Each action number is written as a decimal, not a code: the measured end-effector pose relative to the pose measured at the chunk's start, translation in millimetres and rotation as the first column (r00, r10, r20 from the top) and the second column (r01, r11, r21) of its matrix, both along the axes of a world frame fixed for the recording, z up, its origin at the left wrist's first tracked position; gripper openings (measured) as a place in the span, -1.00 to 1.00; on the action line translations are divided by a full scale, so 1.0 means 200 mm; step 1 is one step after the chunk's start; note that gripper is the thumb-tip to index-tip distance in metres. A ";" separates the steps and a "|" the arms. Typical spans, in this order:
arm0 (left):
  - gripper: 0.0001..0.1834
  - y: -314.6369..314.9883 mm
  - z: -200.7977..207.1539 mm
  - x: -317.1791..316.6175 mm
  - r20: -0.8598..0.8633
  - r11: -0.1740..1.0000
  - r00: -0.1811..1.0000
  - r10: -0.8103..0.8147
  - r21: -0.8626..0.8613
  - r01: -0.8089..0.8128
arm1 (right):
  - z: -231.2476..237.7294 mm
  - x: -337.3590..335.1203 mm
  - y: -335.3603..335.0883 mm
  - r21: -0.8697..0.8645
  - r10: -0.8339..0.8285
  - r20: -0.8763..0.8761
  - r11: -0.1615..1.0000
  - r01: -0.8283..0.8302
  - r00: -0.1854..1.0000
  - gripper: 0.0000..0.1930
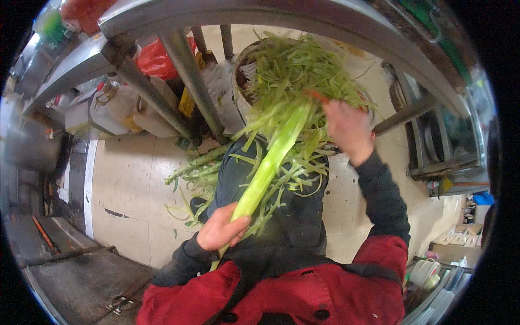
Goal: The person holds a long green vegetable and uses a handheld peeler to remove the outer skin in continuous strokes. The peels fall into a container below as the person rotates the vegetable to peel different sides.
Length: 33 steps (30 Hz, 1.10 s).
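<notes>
My left hand (pixel 223 227) is closed around the lower end of a long, pale green celtuce stem (pixel 265 170), which slants up and away over my lap. At its far end my right hand (pixel 349 130), slightly blurred, grips an orange-red peeler (pixel 317 96); its blade is hidden. Thin green peelings (pixel 303 59) are heaped high in a round bucket (pixel 236 92) before me. More strips hang from the stem and lie across my dark trousers. Several rough-skinned stalks (pixel 203 165) lie left of my legs.
A steel table frame (pixel 281 15) arches over the bucket, its legs (pixel 189 76) standing on the left. Plastic jugs (pixel 108 108) and a red bag (pixel 157 58) sit beneath it. To the right is a metal rack (pixel 433 130). Pale tiles (pixel 135 189) cover the floor.
</notes>
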<state>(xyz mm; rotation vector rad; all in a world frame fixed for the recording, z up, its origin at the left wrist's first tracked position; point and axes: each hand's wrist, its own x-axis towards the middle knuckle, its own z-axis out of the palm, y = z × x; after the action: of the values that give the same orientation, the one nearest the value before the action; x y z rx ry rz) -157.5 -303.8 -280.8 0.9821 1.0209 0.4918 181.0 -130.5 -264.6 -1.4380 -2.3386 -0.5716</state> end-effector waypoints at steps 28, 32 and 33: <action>-0.55 -0.11 -0.11 0.02 -0.490 0.924 0.868 0.079 0.363 0.121 | 0.09 0.03 -0.15 0.141 -0.017 0.024 0.990 0.014 1.000 -0.88; -0.54 -0.11 -0.09 0.03 -0.533 0.922 0.839 0.110 0.370 0.114 | 0.05 -0.17 -0.28 0.035 0.216 0.065 0.975 -0.218 0.974 -0.94; -0.54 -0.12 -0.08 0.02 -0.566 0.923 0.816 0.113 0.365 0.125 | 0.05 -0.18 -0.26 0.046 0.211 0.045 0.976 -0.213 0.976 -0.93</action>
<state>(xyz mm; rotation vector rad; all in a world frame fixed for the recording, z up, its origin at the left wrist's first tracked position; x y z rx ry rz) -152.6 -327.6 -297.7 1.5528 1.5025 0.4002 145.6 -182.9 -255.2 -1.1456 -2.4496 -0.5994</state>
